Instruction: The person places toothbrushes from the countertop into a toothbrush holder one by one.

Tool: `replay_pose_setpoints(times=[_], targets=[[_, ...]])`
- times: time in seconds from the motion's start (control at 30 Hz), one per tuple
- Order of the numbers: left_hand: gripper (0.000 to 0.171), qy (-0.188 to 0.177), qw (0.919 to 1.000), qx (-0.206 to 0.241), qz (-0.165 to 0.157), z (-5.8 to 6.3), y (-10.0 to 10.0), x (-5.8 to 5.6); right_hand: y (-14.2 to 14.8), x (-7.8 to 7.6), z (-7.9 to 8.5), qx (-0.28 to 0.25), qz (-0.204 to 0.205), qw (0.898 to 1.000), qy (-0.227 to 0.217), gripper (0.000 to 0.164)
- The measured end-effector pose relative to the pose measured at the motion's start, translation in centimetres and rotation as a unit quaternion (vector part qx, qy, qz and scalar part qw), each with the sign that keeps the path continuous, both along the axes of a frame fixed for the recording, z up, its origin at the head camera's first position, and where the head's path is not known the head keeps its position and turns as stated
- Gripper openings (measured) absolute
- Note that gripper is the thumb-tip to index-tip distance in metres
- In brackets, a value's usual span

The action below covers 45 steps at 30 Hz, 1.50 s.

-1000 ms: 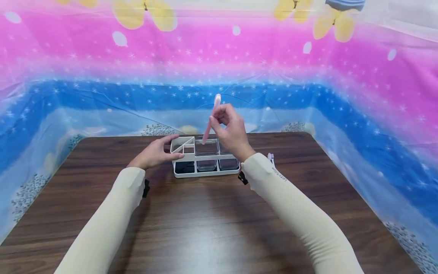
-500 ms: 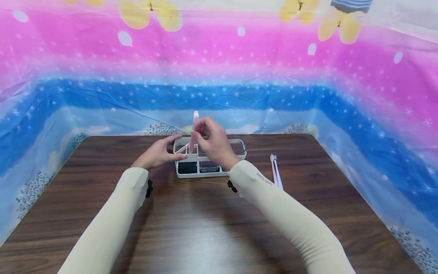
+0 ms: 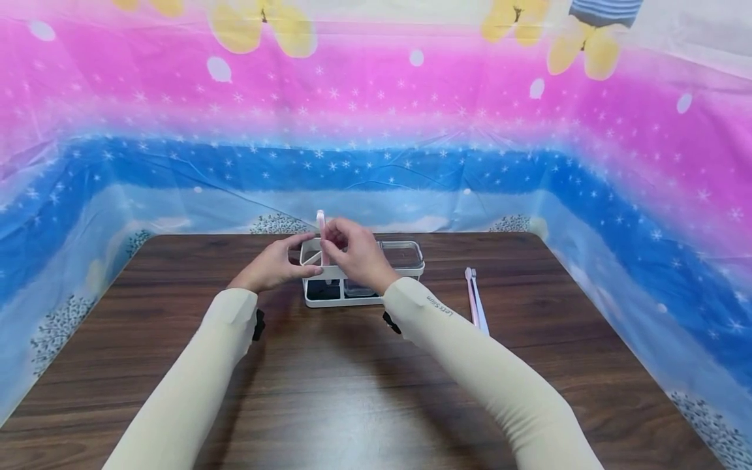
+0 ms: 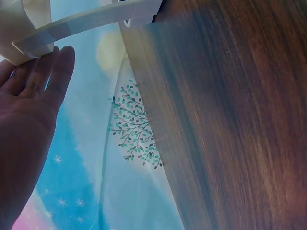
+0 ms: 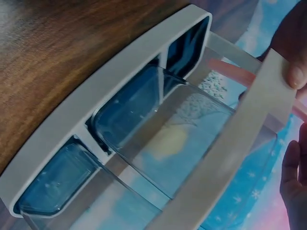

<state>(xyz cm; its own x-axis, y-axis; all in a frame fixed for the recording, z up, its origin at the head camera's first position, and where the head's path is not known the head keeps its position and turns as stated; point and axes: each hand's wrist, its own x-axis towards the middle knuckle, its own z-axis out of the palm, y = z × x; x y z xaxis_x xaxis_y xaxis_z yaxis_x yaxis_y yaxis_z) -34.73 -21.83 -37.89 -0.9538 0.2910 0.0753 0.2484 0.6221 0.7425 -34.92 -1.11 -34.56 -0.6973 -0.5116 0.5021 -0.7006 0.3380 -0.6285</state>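
A white toothbrush holder point(image 3: 344, 303) with clear cups stands at the far middle of the table. My left hand point(image 3: 267, 266) steadies its left end, thumb on the front rim and fingers at the back. In the right wrist view, that thumb presses the white upper band point(image 5: 230, 148). My right hand point(image 3: 360, 256) pinches a pink toothbrush point(image 3: 321, 227) upright, bristles up. Its handle point(image 5: 232, 73) stands down inside the left-end compartment, below the rim. In the left wrist view, my left fingers point(image 4: 57, 79) lie nearly straight against the holder.
Two more toothbrushes point(image 3: 473, 297), one pink and one whitish, lie side by side on the brown wooden table point(image 3: 329, 391), right of the holder. A patterned pink and blue cloth point(image 3: 376, 163) hangs behind and around the table.
My right hand has moved left and down with the pink toothbrush, from above the middle cup into the left compartment. My left hand has stayed at the holder.
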Motion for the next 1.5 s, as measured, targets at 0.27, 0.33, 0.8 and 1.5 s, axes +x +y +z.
replay_pose_setpoints(times=[0.27, 0.33, 0.8, 1.5], targets=[[0.096, 0.003, 1.0000, -0.003, -0.001, 0.2, 0.0, 0.1, 0.2, -0.2, -0.9, 0.059, -0.029, 0.998, 0.001, 0.003], [0.095, 0.002, 1.0000, -0.003, -0.001, 0.2, 0.0, 0.1, 0.2, -0.2, -1.1, 0.078, -0.038, 0.996, -0.001, 0.004], [0.096, 0.005, 1.0000, -0.007, 0.003, -0.3, 0.0, 0.0, 1.6, -0.2, -1.3, 0.087, -0.046, 0.995, -0.025, 0.027], [0.099, 0.005, 0.9995, -0.030, 0.009, 0.1, 0.1, 0.1, 12.2, -3.2, -0.5, 0.034, -0.135, 0.990, -0.009, 0.028]])
